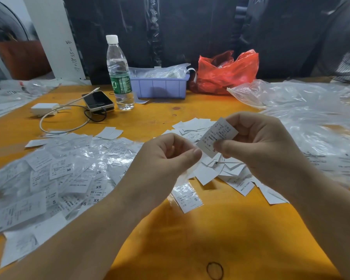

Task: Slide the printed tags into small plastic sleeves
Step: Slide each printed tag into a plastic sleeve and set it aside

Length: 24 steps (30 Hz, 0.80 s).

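My right hand (259,142) pinches a white printed tag (215,136) between thumb and fingers, above the orange table (210,229). My left hand (166,156) sits just left of it, fingers curled, pinching a small clear plastic sleeve (185,172) that hangs below the thumb and is hard to make out. A heap of loose tags (216,168) lies under both hands. A wide pile of sleeved tags (55,178) covers the table's left side. One sleeved tag marked S (187,197) lies alone near my left wrist.
A water bottle (119,73), a phone (98,101) with cables and a white charger (43,109) stand at the back left. A purple bin (160,85) and a red plastic bag (226,71) sit at the back. Clear plastic bags (311,110) spread over the right. A rubber band (215,270) lies near the front edge.
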Tool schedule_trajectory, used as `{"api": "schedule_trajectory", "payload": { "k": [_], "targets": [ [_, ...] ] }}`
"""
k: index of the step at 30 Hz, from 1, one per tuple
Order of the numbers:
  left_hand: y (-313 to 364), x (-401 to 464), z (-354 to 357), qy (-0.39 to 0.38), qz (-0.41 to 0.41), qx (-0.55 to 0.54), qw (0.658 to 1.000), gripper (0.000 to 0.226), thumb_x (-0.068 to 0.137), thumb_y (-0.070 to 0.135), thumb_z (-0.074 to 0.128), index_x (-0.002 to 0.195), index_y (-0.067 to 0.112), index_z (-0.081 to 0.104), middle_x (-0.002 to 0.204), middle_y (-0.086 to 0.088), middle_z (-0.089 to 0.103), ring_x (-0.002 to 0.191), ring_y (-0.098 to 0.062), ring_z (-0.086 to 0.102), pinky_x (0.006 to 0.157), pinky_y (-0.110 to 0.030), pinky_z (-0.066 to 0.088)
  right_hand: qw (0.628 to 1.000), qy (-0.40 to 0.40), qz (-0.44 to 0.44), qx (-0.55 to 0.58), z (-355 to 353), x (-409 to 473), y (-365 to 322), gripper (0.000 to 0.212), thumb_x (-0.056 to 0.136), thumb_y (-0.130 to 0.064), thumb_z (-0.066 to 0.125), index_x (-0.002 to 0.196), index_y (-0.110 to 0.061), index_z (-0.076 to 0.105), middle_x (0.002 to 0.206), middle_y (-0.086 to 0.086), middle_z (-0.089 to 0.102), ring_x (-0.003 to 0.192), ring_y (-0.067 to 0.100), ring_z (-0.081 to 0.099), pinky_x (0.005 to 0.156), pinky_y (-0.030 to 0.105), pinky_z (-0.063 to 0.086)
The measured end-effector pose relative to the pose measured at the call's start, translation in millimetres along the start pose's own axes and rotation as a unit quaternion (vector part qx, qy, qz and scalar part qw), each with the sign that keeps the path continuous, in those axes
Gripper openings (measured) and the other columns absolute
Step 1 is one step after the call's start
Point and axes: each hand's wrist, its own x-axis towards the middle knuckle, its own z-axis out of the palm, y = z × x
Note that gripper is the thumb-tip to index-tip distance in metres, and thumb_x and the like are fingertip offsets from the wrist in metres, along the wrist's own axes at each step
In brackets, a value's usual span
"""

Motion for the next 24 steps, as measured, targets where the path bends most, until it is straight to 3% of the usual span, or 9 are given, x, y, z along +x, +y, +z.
{"api": "schedule_trajectory", "payload": {
  "k": [4, 6, 9, 15, 19, 24],
  "targets": [
    [-1.7, -0.7, 2.3, -0.026, -0.002, -0.005, 1.0, 0.018, 0.075, 0.029, 0.077, 0.079, 0.013, 0.069, 0.084, -0.009, 0.073, 0.072, -0.013, 0.064, 0.07, -0.028, 0.055, 1.0, 0.021, 0.012, 0.013, 0.9, 0.1, 0.7, 0.013, 0.081, -0.002, 0.072, 0.085, -0.013, 0.07, 0.078, 0.001, 0.074, 0.066, 0.013, 0.066, 0.061, 0.022, 0.055],
    [-1.3, -1.4, 3.3, -0.034, -0.001, -0.011, 0.999, 0.026, 0.07, 0.034, 0.075, 0.079, 0.011, 0.068, 0.083, -0.009, 0.074, 0.07, -0.013, 0.064, 0.067, -0.024, 0.054, 0.999, 0.021, 0.019, 0.021, 1.5, 0.0, 1.3, 0.011, 0.081, -0.003, 0.073, 0.086, -0.012, 0.07, 0.079, 0.002, 0.074, 0.066, 0.015, 0.065, 0.061, 0.023, 0.055],
    [-0.7, -0.7, 3.1, -0.043, -0.015, -0.016, 0.999, 0.017, 0.077, 0.026, 0.076, 0.081, 0.012, 0.068, 0.081, -0.004, 0.075, 0.069, -0.012, 0.064, 0.066, -0.023, 0.054, 0.998, 0.006, 0.039, 0.041, 1.4, 0.4, 1.7, 0.01, 0.08, -0.004, 0.073, 0.087, -0.009, 0.069, 0.08, 0.007, 0.074, 0.067, 0.021, 0.065, 0.062, 0.026, 0.056],
    [-1.0, -0.1, 1.6, -0.031, -0.029, -0.029, 0.999, 0.008, 0.081, 0.021, 0.074, 0.078, 0.017, 0.069, 0.08, -0.003, 0.075, 0.067, -0.01, 0.064, 0.064, -0.021, 0.056, 0.992, -0.028, 0.084, 0.094, -0.8, 2.1, 1.9, 0.03, 0.065, -0.019, 0.073, 0.089, -0.002, 0.068, 0.083, 0.015, 0.072, 0.065, 0.023, 0.06, 0.06, 0.026, 0.054],
    [0.0, -0.8, 1.8, -0.027, -0.029, -0.025, 0.999, 0.008, 0.082, 0.019, 0.074, 0.08, 0.014, 0.068, 0.079, -0.002, 0.075, 0.066, -0.009, 0.064, 0.063, -0.021, 0.055, 0.989, -0.055, 0.098, 0.091, -0.9, 2.3, 2.2, 0.031, 0.068, -0.018, 0.073, 0.092, 0.001, 0.069, 0.084, 0.019, 0.071, 0.062, 0.021, 0.058, 0.058, 0.024, 0.053],
    [1.2, -0.5, 1.4, -0.012, -0.026, -0.037, 0.999, 0.008, 0.082, 0.019, 0.074, 0.08, 0.014, 0.068, 0.076, -0.002, 0.074, 0.065, -0.008, 0.063, 0.061, -0.018, 0.054, 0.988, -0.085, 0.104, 0.072, 0.0, 2.2, 3.6, 0.013, 0.079, -0.005, 0.071, 0.092, -0.003, 0.07, 0.084, 0.021, 0.07, 0.063, 0.021, 0.059, 0.057, 0.025, 0.053]
  ]
}}
